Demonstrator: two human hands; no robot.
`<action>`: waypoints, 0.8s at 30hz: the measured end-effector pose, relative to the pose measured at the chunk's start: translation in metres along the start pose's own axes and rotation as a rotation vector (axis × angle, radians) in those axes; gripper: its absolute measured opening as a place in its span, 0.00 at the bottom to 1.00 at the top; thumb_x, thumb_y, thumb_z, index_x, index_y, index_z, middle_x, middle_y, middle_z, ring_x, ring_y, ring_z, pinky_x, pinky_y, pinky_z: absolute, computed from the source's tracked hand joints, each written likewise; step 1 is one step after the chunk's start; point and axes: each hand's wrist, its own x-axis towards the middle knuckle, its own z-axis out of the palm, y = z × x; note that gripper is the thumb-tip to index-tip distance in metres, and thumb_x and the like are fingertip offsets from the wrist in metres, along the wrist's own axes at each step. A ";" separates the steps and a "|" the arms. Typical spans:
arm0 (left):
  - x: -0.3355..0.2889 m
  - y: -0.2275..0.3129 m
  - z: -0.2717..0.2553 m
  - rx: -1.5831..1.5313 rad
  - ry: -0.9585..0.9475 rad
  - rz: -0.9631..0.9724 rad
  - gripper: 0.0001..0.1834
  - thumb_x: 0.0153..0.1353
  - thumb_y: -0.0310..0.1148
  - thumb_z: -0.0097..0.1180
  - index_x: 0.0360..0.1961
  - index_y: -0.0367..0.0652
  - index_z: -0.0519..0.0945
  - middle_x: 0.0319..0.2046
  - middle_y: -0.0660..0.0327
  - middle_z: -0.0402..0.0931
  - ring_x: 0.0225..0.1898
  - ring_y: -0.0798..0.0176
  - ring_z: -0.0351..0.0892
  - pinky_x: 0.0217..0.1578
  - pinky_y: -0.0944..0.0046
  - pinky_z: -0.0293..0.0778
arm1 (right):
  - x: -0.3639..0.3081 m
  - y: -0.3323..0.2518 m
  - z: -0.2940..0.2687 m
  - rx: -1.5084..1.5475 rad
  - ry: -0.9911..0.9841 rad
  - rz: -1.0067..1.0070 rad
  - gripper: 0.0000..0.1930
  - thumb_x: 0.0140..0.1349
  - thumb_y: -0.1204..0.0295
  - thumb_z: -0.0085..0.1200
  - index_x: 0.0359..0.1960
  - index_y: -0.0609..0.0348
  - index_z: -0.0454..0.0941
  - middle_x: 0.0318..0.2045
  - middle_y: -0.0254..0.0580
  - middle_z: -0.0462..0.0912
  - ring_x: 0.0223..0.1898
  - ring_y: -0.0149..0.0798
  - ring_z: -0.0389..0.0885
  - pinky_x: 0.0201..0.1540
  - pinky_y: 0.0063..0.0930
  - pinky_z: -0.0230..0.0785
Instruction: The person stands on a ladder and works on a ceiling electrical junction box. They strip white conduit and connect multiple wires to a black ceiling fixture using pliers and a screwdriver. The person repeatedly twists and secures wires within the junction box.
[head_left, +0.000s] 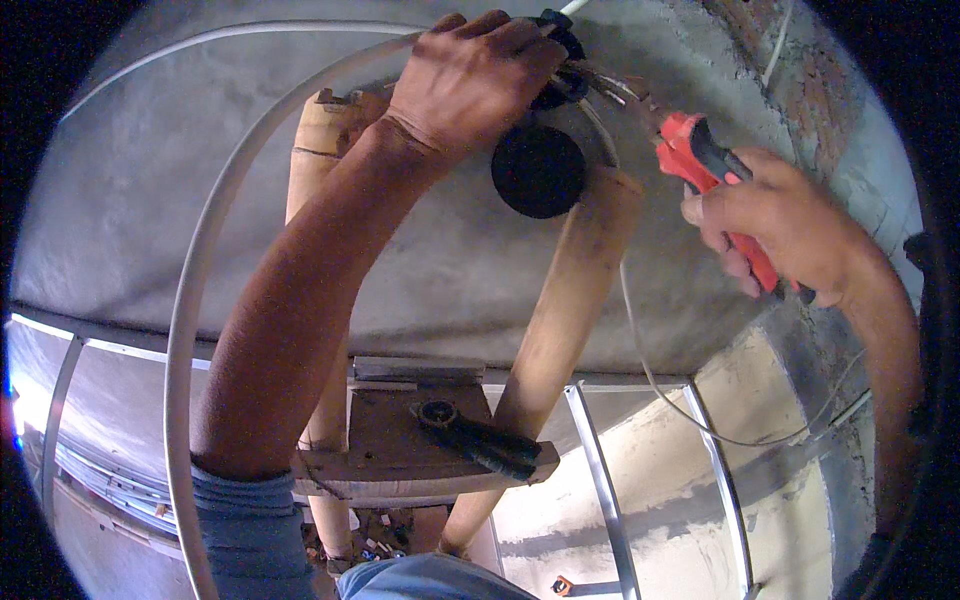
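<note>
My left hand [478,85] is closed against the upper wall. Its fingers wrap round a black fitting [572,85], and what else lies in the grip is hidden. Bared wire ends [612,90] stick out of this fitting to the right. My right hand [765,215] grips red and black pliers [690,150], the jaws close to these wire ends; whether they touch I cannot tell. Just below my left hand is a round black disc [538,172]. A thick white cable [190,290] arcs down the left side, past my left forearm.
A wooden pole ladder [565,300] rises below my hands. On its step [375,420] lies a black object with a ring-shaped end [470,440]. A thin white wire [660,385] loops at the right. Metal profiles [600,480] stand below. An orange-tipped tool [565,587] lies low down.
</note>
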 end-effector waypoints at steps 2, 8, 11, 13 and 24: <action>-0.001 -0.001 0.001 0.001 -0.008 -0.006 0.11 0.53 0.36 0.61 0.39 0.52 0.86 0.37 0.66 0.84 0.42 0.61 0.86 0.38 0.58 0.81 | 0.007 0.016 0.006 0.274 -0.110 -0.016 0.13 0.65 0.58 0.59 0.33 0.55 0.77 0.24 0.35 0.78 0.20 0.30 0.76 0.19 0.29 0.69; 0.001 -0.003 0.000 -0.063 0.034 0.021 0.11 0.52 0.35 0.61 0.38 0.54 0.85 0.37 0.67 0.84 0.42 0.62 0.86 0.37 0.58 0.80 | 0.023 0.037 0.021 0.900 -0.501 -0.021 0.17 0.64 0.56 0.60 0.42 0.56 0.77 0.27 0.35 0.79 0.26 0.35 0.80 0.24 0.37 0.76; 0.002 -0.003 -0.003 -0.094 0.024 -0.019 0.10 0.50 0.34 0.61 0.36 0.52 0.85 0.36 0.67 0.83 0.41 0.62 0.85 0.38 0.59 0.79 | 0.022 0.027 0.007 0.523 -0.261 -0.140 0.21 0.62 0.64 0.59 0.54 0.60 0.75 0.38 0.44 0.84 0.38 0.40 0.84 0.42 0.38 0.78; 0.002 -0.003 -0.005 -0.123 0.017 -0.006 0.11 0.50 0.34 0.62 0.36 0.51 0.85 0.36 0.68 0.82 0.40 0.62 0.84 0.37 0.59 0.79 | 0.017 0.022 -0.004 0.219 -0.027 -0.095 0.26 0.60 0.72 0.56 0.62 0.64 0.73 0.46 0.50 0.85 0.48 0.42 0.85 0.55 0.35 0.75; 0.005 -0.003 -0.008 -0.123 -0.022 -0.009 0.12 0.50 0.34 0.61 0.38 0.51 0.85 0.36 0.68 0.81 0.38 0.62 0.82 0.35 0.59 0.76 | 0.014 0.017 -0.007 -0.010 0.043 -0.100 0.27 0.60 0.77 0.56 0.63 0.66 0.73 0.51 0.48 0.84 0.52 0.38 0.82 0.57 0.31 0.72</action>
